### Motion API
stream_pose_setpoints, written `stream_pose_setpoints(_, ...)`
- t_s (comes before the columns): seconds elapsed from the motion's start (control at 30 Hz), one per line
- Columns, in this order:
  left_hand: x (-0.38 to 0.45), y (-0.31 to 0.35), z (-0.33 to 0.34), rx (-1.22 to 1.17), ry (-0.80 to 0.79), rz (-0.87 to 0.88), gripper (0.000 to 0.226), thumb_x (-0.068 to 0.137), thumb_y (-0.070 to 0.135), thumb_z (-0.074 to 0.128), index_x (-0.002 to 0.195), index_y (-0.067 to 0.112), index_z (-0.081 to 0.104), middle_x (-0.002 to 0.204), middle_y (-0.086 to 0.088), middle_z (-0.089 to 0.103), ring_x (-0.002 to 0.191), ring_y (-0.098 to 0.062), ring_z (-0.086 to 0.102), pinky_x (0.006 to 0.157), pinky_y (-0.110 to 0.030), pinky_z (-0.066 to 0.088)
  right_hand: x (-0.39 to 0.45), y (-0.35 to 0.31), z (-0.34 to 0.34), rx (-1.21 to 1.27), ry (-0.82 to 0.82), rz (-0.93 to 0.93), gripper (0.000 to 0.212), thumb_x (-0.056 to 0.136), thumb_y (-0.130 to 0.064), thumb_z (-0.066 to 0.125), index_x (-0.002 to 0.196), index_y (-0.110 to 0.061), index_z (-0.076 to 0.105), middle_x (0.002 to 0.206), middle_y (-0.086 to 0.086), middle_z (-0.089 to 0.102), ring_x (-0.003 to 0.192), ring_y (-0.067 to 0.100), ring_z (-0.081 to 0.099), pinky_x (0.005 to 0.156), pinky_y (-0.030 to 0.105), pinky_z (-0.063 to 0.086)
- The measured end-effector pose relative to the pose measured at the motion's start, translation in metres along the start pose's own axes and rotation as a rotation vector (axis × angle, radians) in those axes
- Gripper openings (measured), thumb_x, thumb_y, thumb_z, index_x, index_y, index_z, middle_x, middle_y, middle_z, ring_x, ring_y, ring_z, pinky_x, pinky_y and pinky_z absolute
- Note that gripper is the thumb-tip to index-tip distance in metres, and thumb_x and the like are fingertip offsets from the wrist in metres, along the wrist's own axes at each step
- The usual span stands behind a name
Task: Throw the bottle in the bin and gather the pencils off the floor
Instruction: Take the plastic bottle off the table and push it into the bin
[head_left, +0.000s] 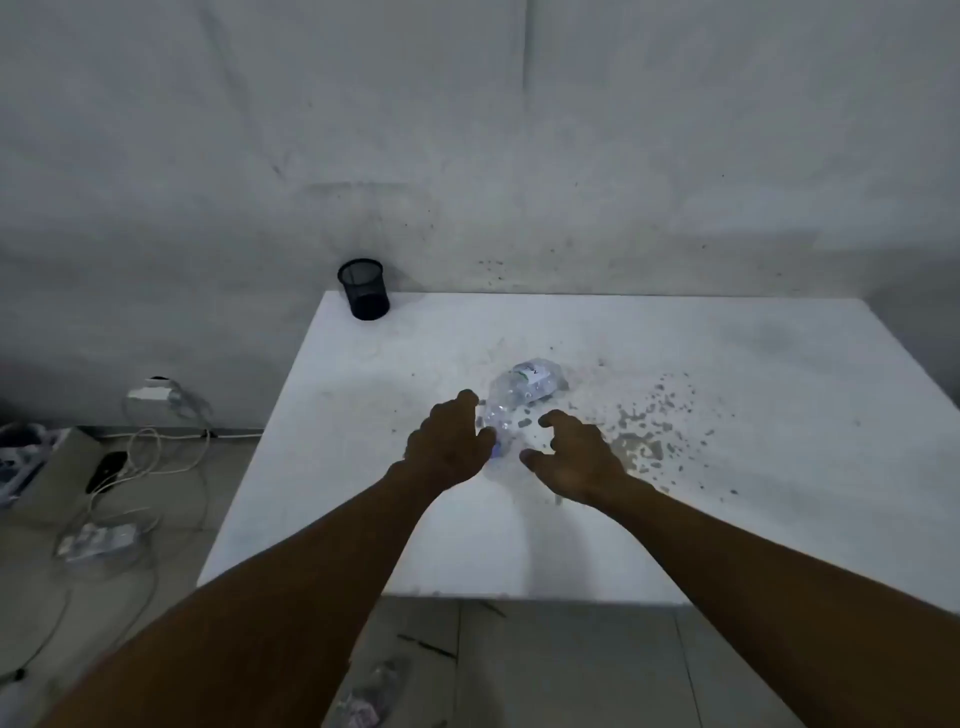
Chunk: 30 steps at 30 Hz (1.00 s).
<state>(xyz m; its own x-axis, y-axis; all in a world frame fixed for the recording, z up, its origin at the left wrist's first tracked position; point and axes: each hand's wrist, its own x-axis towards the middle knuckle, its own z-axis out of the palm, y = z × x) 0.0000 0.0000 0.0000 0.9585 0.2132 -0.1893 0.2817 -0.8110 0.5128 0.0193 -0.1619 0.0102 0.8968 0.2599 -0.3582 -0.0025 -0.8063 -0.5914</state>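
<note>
A crumpled clear plastic bottle (524, 392) lies on its side on the white table (727, 519), its blue cap end pointing toward me. My left hand (449, 449) has its fingers curled around the bottle's neck by the cap. My right hand (574, 460) hovers just right of the neck, fingers apart and bent, holding nothing. On the tiled floor below the table's front edge lie two dark thin pencils, one pencil (427, 647) to the left and a shorter pencil (492, 609) closer to the table. No bin is in view.
A black mesh cup (364, 289) stands at the table's back left corner. Wet splashes (641, 434) spot the table right of the bottle. Cables and a power strip (98, 540) lie on the floor at left. Crumpled plastic (371, 693) lies on the floor between my arms.
</note>
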Motion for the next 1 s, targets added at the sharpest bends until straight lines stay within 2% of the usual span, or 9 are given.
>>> stream_pose_setpoints(0.13, 0.056, -0.017, 0.029, -0.034, -0.056, -0.052, 0.055, 0.090, 0.035, 0.058, 0.137, 0.013, 0.038, 0.132, -0.011, 0.055, 0.123, -0.031, 0.051, 0.096, -0.043, 0.046, 0.064, 0.009, 0.012, 0.131, 0.014, 0.096, 0.057, 0.086, -0.034, 0.064, 0.136, -0.015, 0.043, 0.118, 0.013, 0.064, 0.113, 0.031, 0.059, 0.095, 0.037, 0.048)
stream_pose_setpoints(0.27, 0.095, -0.030, 0.056, -0.074, -0.114, -0.075, 0.064, 0.089, 0.032, 0.062, 0.140, 0.012, 0.031, 0.136, -0.012, 0.049, 0.124, -0.031, 0.050, 0.097, -0.043, 0.044, 0.117, 0.014, 0.024, 0.272, 0.067, 0.241, 0.069, 0.083, -0.035, 0.067, 0.139, -0.014, 0.033, 0.121, 0.014, 0.060, 0.111, 0.036, 0.060, 0.093, 0.040, 0.050)
stream_pose_setpoints(0.33, 0.107, -0.034, 0.068, -0.114, -0.150, -0.087, 0.071, 0.085, 0.032, 0.066, 0.141, 0.011, 0.028, 0.135, -0.013, 0.048, 0.122, -0.033, 0.051, 0.096, -0.043, 0.045, 0.139, 0.019, 0.032, 0.364, 0.077, 0.308, 0.081, 0.073, -0.047, 0.068, 0.139, -0.015, 0.033, 0.121, 0.013, 0.062, 0.108, 0.035, 0.061, 0.093, 0.043, 0.052)
stream_pose_setpoints(0.43, 0.118, -0.034, 0.083, -0.194, -0.165, -0.105, 0.078, 0.080, 0.036, 0.073, 0.139, 0.012, 0.030, 0.133, -0.012, 0.051, 0.120, -0.032, 0.053, 0.096, -0.045, 0.047, 0.167, 0.030, 0.045, 0.499, 0.057, 0.366, 0.095, 0.056, -0.068, 0.062, 0.135, -0.019, 0.043, 0.121, 0.012, 0.065, 0.106, 0.032, 0.064, 0.093, 0.048, 0.054)
stream_pose_setpoints(0.57, 0.125, -0.033, 0.097, -0.205, -0.137, -0.123, 0.066, 0.081, 0.033, 0.073, 0.132, 0.014, 0.037, 0.126, -0.012, 0.056, 0.115, -0.030, 0.057, 0.093, -0.046, 0.049, 0.177, 0.027, 0.051, 0.530, 0.076, 0.425, 0.078, 0.074, -0.059, 0.064, 0.134, -0.015, 0.039, 0.123, 0.012, 0.063, 0.108, 0.033, 0.062, 0.094, 0.048, 0.053)
stream_pose_setpoints(0.77, 0.130, -0.031, 0.101, -0.228, -0.108, -0.129, 0.061, 0.075, 0.023, 0.079, 0.123, 0.011, 0.043, 0.116, -0.016, 0.061, 0.106, -0.033, 0.060, 0.088, -0.041, 0.052, 0.179, 0.036, 0.053, 0.475, 0.048, 0.438, 0.070, 0.080, -0.054, 0.063, 0.133, -0.014, 0.039, 0.123, 0.016, 0.062, 0.108, 0.034, 0.063, 0.087, 0.042, 0.052)
stream_pose_setpoints(0.83, 0.124, -0.031, 0.099, -0.266, -0.090, -0.142, 0.062, 0.072, 0.019, 0.081, 0.119, 0.012, 0.041, 0.106, -0.014, 0.064, 0.097, -0.033, 0.064, 0.082, -0.042, 0.055, 0.172, 0.037, 0.052, 0.481, 0.025, 0.434, 0.070, 0.082, -0.053, 0.061, 0.135, -0.013, 0.038, 0.124, 0.017, 0.061, 0.109, 0.034, 0.062, 0.080, 0.039, 0.052)
stream_pose_setpoints(0.9, 0.114, -0.032, 0.098, -0.317, -0.053, -0.147, 0.060, 0.074, 0.013, 0.080, 0.118, 0.009, 0.040, 0.100, -0.010, 0.063, 0.094, -0.032, 0.066, 0.079, -0.035, 0.055, 0.161, 0.039, 0.051, 0.497, 0.001, 0.447, 0.072, 0.084, -0.053, 0.059, 0.138, -0.014, 0.034, 0.124, 0.019, 0.059, 0.108, 0.035, 0.062, 0.067, 0.034, 0.050)
stream_pose_setpoints(1.0, 0.088, -0.034, 0.093, -0.380, 0.004, -0.190, 0.049, 0.079, 0.010, 0.075, 0.116, 0.003, 0.042, 0.104, -0.014, 0.061, 0.096, -0.031, 0.064, 0.075, -0.030, 0.048, 0.132, 0.040, 0.050, 0.509, -0.021, 0.441, 0.072, 0.085, -0.053, 0.056, 0.141, -0.016, 0.030, 0.120, 0.018, 0.060, 0.100, 0.033, 0.064, 0.059, 0.031, 0.048)
